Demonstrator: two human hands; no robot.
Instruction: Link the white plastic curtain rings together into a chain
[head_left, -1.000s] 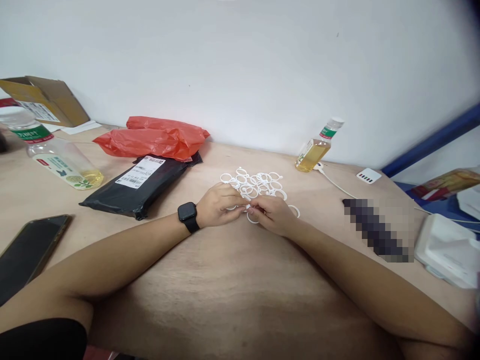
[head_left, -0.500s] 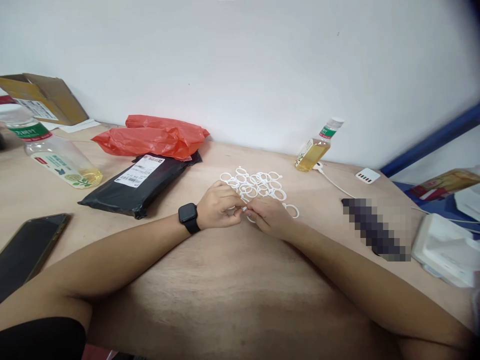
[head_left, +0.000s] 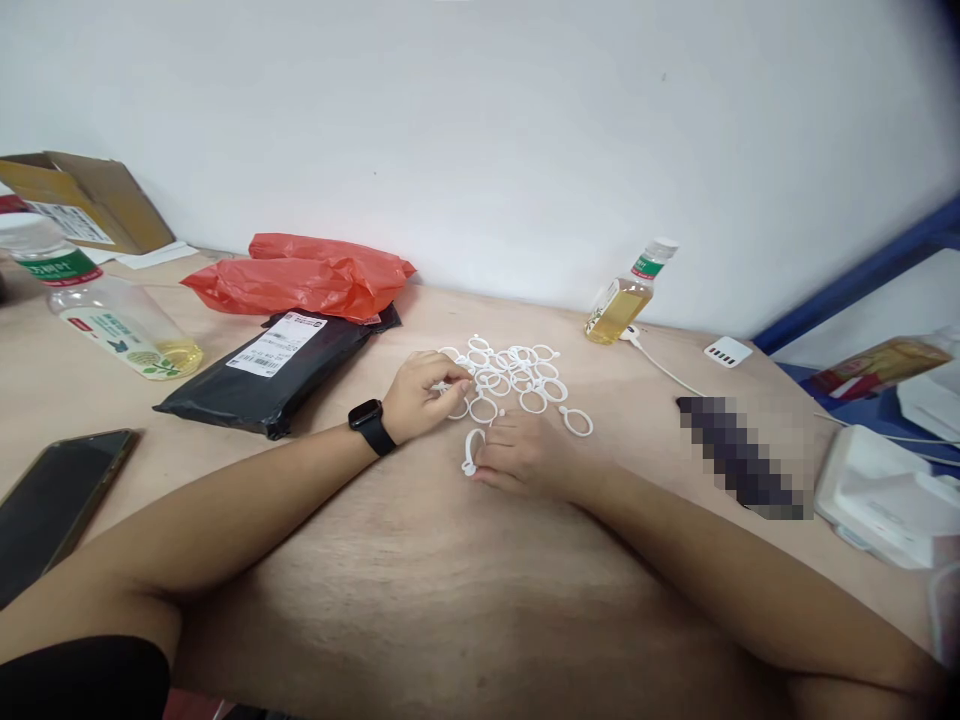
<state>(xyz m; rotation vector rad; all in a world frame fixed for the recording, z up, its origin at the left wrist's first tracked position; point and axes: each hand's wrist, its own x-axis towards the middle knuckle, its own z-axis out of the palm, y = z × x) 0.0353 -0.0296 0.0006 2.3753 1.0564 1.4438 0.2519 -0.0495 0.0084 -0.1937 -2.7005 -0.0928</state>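
Observation:
A pile of several white plastic rings (head_left: pixel 517 372) lies on the wooden table (head_left: pixel 450 570) near the wall. My left hand (head_left: pixel 426 392), with a black watch on its wrist, reaches into the pile's left edge, its fingertips pinching a ring there. My right hand (head_left: pixel 523 456) rests on the table in front of the pile, its fingers holding a white ring (head_left: pixel 472 451) against the tabletop. One ring (head_left: pixel 577 421) lies apart to the right.
A black parcel (head_left: pixel 281 368) and red bag (head_left: pixel 304 274) lie at left, with a bottle on its side (head_left: pixel 112 320), a cardboard box (head_left: pixel 82 195) and a phone (head_left: pixel 52 505). A tilted bottle (head_left: pixel 626 295), white charger (head_left: pixel 727 351), blurred dark object (head_left: pixel 739 455) and white box (head_left: pixel 885 495) sit right.
My hands, joined on one ring before, have parted. The right hand came toward me with a ring down to the table; the left hand moved into the pile.

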